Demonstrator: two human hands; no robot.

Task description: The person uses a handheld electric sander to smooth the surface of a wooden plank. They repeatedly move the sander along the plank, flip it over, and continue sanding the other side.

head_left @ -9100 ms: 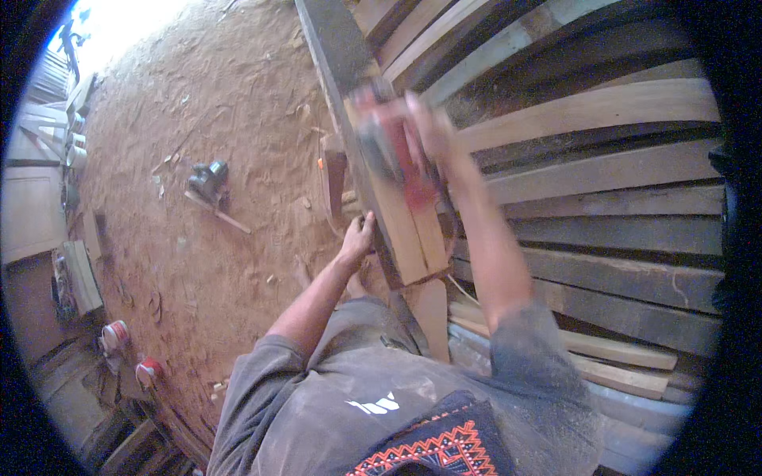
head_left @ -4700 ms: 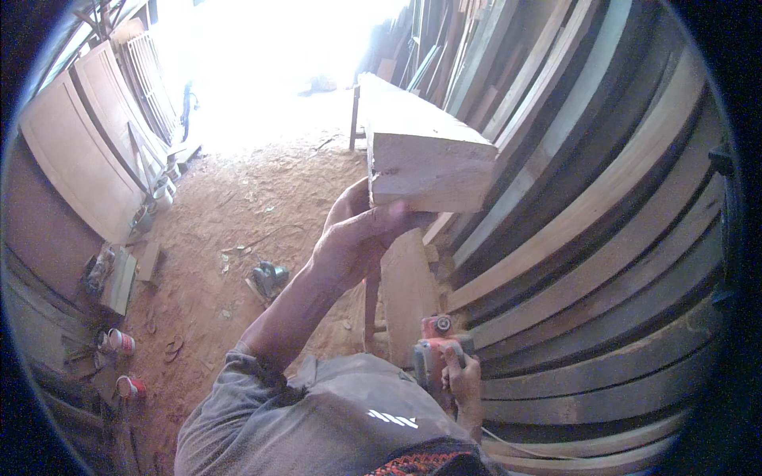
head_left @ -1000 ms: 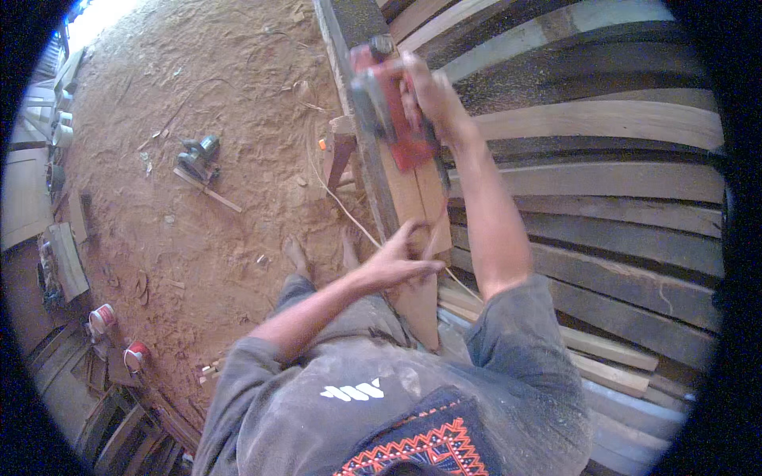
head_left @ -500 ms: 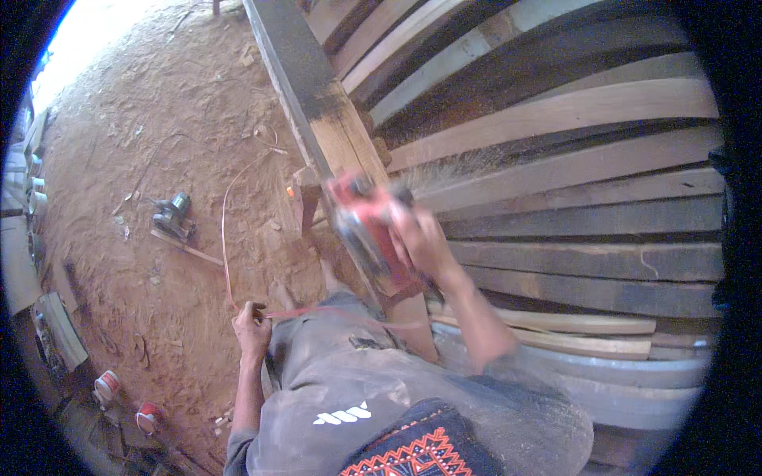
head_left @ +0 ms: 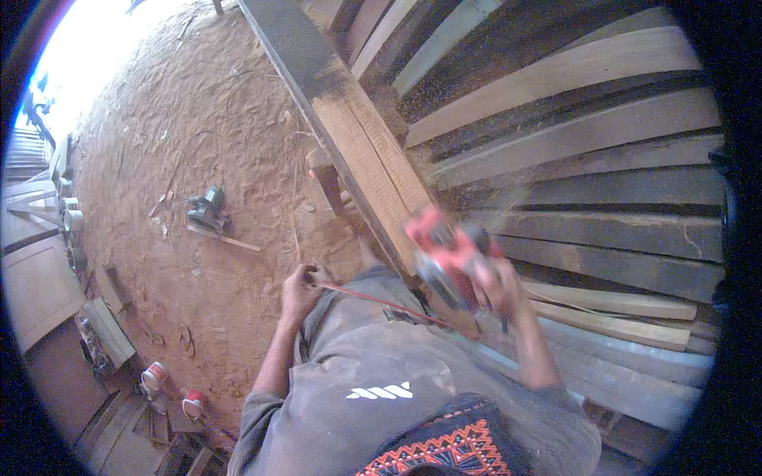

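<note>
A red electric planer [head_left: 448, 254], blurred by motion, is gripped by my right hand [head_left: 498, 287] at its rear handle. It sits at the near end of a long wooden beam [head_left: 373, 151]. The beam's near stretch is pale, freshly bared wood, while its far part is dark and weathered. Fine shavings fly off to the right of the planer. My left hand [head_left: 305, 287] is closed on an orange-red power cord [head_left: 381, 300], which runs across my front toward the planer and also down to the ground.
Stacked planks [head_left: 571, 174] fill the right side, close to the beam. On the dirt floor to the left lies another power tool [head_left: 208, 210] on a strip of wood. Paint buckets [head_left: 193, 404] stand at lower left, near wooden panels [head_left: 40, 278]. A wooden support [head_left: 327, 181] stands beside the beam.
The planer has come back toward me along the beam, baring more pale wood ahead of it. My view has also shifted, and my left hand still grips the cord.
</note>
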